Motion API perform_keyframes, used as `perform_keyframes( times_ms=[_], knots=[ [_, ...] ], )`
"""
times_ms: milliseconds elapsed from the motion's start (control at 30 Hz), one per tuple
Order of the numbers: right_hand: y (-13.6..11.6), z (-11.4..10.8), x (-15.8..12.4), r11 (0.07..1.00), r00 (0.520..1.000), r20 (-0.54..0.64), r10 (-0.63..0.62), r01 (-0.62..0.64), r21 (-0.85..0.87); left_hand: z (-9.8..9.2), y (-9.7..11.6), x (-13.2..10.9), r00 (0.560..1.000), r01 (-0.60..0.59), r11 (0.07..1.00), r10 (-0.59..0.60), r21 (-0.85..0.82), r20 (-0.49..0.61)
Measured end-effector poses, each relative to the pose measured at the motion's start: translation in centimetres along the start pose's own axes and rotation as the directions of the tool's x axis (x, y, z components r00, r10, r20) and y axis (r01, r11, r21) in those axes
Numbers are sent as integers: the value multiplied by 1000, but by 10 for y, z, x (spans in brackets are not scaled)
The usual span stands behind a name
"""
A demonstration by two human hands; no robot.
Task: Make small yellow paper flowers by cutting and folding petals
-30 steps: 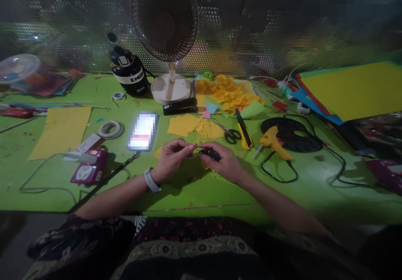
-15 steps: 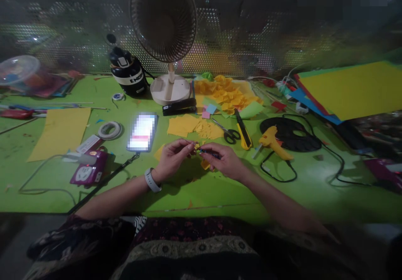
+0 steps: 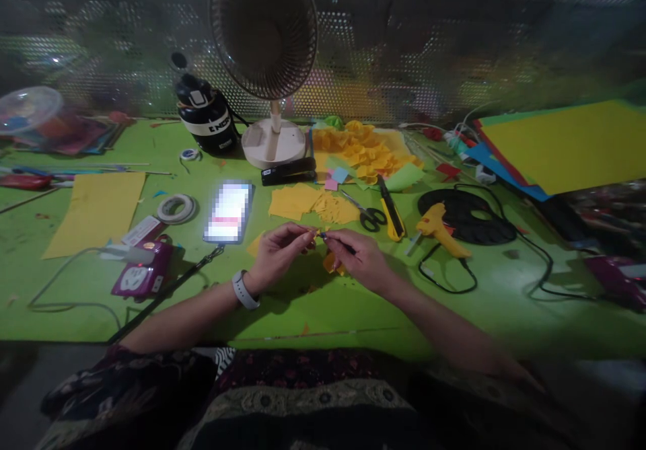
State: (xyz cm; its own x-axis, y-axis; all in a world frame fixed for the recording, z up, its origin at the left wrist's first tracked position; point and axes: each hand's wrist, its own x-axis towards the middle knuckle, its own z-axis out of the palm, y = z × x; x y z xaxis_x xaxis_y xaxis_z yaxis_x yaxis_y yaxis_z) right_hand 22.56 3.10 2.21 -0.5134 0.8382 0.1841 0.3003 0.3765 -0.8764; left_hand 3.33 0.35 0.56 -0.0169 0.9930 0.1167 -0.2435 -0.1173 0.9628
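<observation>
My left hand (image 3: pixel 283 248) is closed in a pinch on a small yellow paper piece (image 3: pixel 317 233). Against it, from the right, my right hand (image 3: pixel 364 260) pinches a thin dark-blue object (image 3: pixel 324 235), mostly covered by the fingers; its kind I cannot make out. The fingertips of both hands nearly meet above the green table. Below the right fingers some orange-yellow paper (image 3: pixel 332 263) shows. Beyond the hands lie yellow paper cuttings (image 3: pixel 336 208), scissors (image 3: pixel 372 218) and a yellow box cutter (image 3: pixel 391 211).
A glue gun (image 3: pixel 439 231) with its cable rests at the right, by a black palette (image 3: pixel 487 218). A lit phone (image 3: pixel 228 213), a tape roll (image 3: pixel 175 209) and a purple power strip (image 3: pixel 142 272) lie left. Behind stand a fan (image 3: pixel 272 142), a dark bottle (image 3: pixel 209 124) and orange crumpled paper (image 3: pixel 371 151).
The dark-blue object in my right fingers has tilted and moved slightly up toward the yellow piece, and less of it shows. My left hand has stayed nearly still.
</observation>
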Motion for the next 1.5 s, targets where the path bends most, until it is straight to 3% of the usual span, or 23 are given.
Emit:
perform_keyframes(
  times_ms=[133,333,533,633,1067,1333,1500],
  knots=[
    [-2,-2,0,997,998,48,32,-35,64,1,3,0,1000,1,999,0,36,-15],
    [0,-4,2,999,995,89,37,-38,16,1,2,1,999,35,999,-35,22,-12],
    [5,0,1,973,983,-29,-184,178,-144,0,0,3,997,35,998,-38,-54,-65],
    [5,1,0,961,974,-39,-223,212,-179,1,0,4,996,43,998,-48,-53,-78],
    [5,-5,1,996,998,52,-34,29,80,-2,-2,3,998,58,998,-58,-22,-9],
    [2,-4,0,997,997,72,-8,3,78,-1,-1,2,998,67,997,-67,-30,2],
    [3,0,-1,988,991,-30,-133,130,-89,1,1,3,996,55,998,-57,-25,-76]
  ],
)
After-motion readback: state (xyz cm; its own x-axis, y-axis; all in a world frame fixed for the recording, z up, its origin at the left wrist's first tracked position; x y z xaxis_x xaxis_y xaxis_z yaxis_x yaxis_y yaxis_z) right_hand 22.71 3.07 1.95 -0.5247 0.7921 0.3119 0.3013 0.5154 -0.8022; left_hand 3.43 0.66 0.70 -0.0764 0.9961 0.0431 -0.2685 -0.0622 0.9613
